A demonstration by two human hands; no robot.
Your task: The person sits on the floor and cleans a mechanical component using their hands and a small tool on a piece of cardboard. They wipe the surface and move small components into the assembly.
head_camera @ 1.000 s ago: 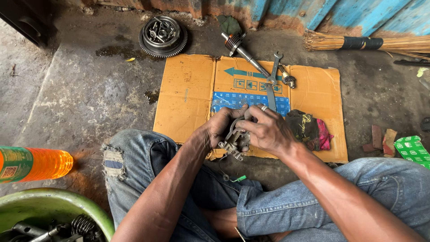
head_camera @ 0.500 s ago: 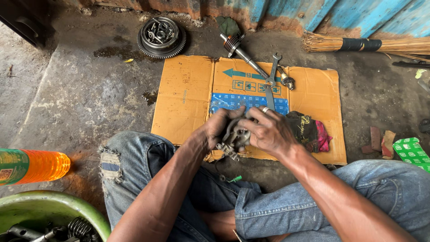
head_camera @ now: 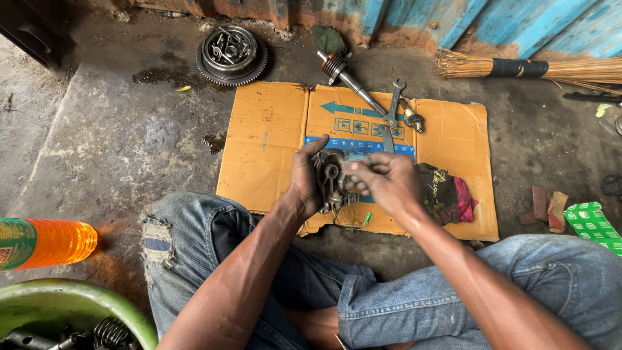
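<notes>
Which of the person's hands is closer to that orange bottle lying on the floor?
Left. The left hand grips the metal part on the side toward the orange bottle; the right hand is beyond it, farther away.

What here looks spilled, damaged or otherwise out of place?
A dark wet patch stains the concrete beside the clutch gear, with a smaller one by the cardboard sheet, whose near edge is torn. The jeans are ripped at the knee. Both hands, left hand and right hand, grip a grimy metal part.

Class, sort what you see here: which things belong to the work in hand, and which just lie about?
In hand: grey metal engine part, left hand, right hand.

Lying about: round toothed clutch gear, steel spanner, straw broom, orange plastic bottle, flattened brown cardboard.
</notes>
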